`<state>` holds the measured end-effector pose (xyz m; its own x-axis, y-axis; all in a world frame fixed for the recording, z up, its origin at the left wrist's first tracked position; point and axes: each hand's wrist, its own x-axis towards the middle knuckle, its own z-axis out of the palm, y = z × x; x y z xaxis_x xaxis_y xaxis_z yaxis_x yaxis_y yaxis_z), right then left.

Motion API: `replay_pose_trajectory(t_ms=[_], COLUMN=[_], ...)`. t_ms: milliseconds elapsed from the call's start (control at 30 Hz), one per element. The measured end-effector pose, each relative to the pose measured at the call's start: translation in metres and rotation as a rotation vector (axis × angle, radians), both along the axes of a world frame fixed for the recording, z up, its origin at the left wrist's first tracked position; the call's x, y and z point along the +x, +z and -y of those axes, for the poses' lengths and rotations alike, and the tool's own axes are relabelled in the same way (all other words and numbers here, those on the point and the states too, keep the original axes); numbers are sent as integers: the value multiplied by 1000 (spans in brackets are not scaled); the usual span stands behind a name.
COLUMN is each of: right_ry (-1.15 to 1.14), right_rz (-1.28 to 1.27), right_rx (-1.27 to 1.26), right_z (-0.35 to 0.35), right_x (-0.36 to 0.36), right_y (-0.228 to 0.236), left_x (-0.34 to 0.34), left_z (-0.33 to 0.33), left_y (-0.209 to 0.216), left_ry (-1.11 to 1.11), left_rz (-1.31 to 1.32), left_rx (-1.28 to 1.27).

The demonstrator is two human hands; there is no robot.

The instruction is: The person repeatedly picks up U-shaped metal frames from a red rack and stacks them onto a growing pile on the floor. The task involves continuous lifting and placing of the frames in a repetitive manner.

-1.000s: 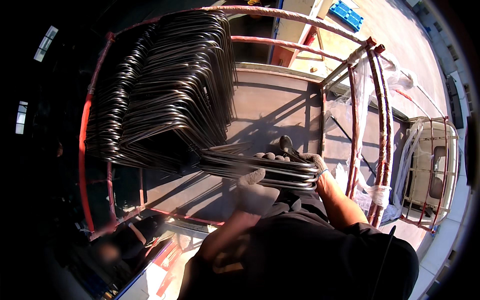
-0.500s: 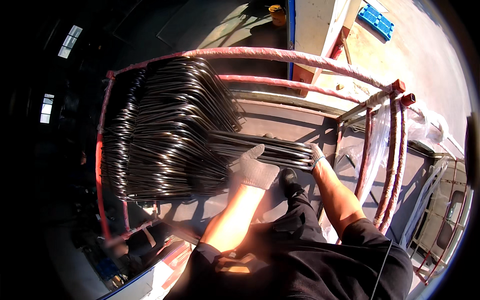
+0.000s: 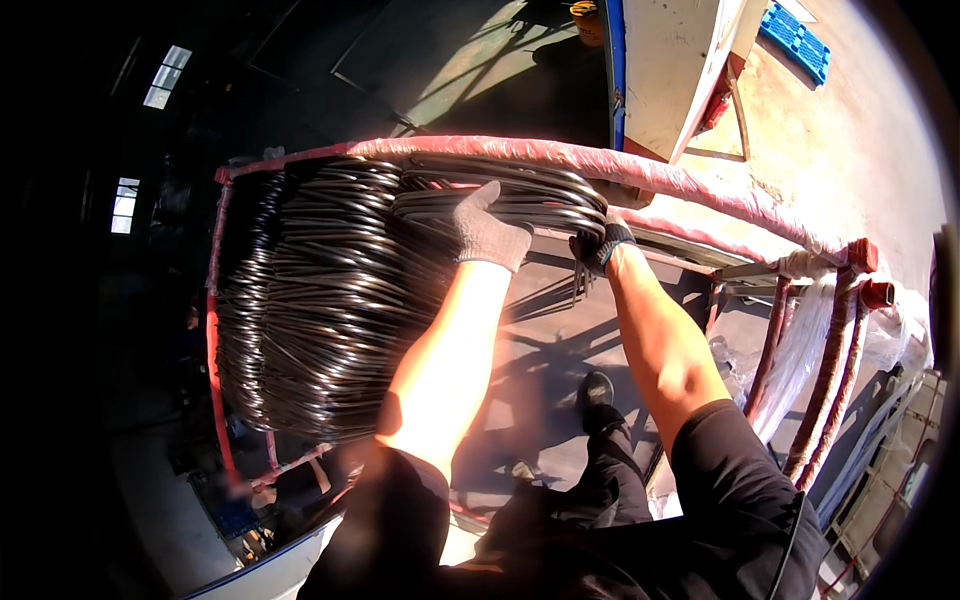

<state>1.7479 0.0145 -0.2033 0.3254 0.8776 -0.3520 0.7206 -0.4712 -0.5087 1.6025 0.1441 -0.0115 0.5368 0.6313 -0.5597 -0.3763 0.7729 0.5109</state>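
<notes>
I hold a bundle of black bent metal rods [image 3: 540, 190] with both hands at the far side of the stack. My left hand [image 3: 490, 232], in a pale knit glove, grips the near side of the bundle; its thumb shows, while its fingers are hidden beneath the rods. Around the bundle's rounded right end is my right hand [image 3: 603, 247], gloved and in shadow. To the left, a large stack of similar black bent rods [image 3: 330, 290] lies in layered rows, and the bundle's left end overlaps its far right part.
A red frame with wrapped rails [image 3: 480, 150] surrounds the stack; its wrapped posts [image 3: 830, 380] stand at right with clear plastic film [image 3: 795, 350]. Beyond lie a white panel [image 3: 665, 70] and a blue pallet [image 3: 795, 42]. My shoe [image 3: 597, 388] is on the frame's floor.
Both hands have carried the rod bundle away from my body, from the stack's near right side to its far edge by the rail. My view has shifted slightly too.
</notes>
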Motion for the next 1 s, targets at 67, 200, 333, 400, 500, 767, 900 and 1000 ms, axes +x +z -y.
replay_pose_trajectory(t_ms=[67, 200, 333, 400, 500, 767, 900, 1000], right_ry=[-14, 33, 329, 294, 45, -28, -10, 247], right_rz=[-164, -317, 655, 563, 27, 39, -135, 447], right_rx=[-22, -168, -45, 5, 169, 67, 147, 84], right_z=[-18, -9, 15, 14, 18, 27, 24, 23], right_x=[16, 11, 2, -2, 7, -11, -12, -1], right_y=[4, 26, 24, 17, -11, 71, 42, -7], left_x=[-3, -11, -24, -27, -29, -25, -25, -20], left_z=[-10, 0, 3, -3, 7, -23, -36, -25], left_y=[-9, 9, 15, 16, 19, 10, 1, 9], left_ry=[-28, -41, 190, 179, -245, -146, -140, -86], left_rz=[-18, 146, 162, 98, -514, -26, -8, -81], left_rx=[183, 9, -49, -34, 832, 40, 81, 64])
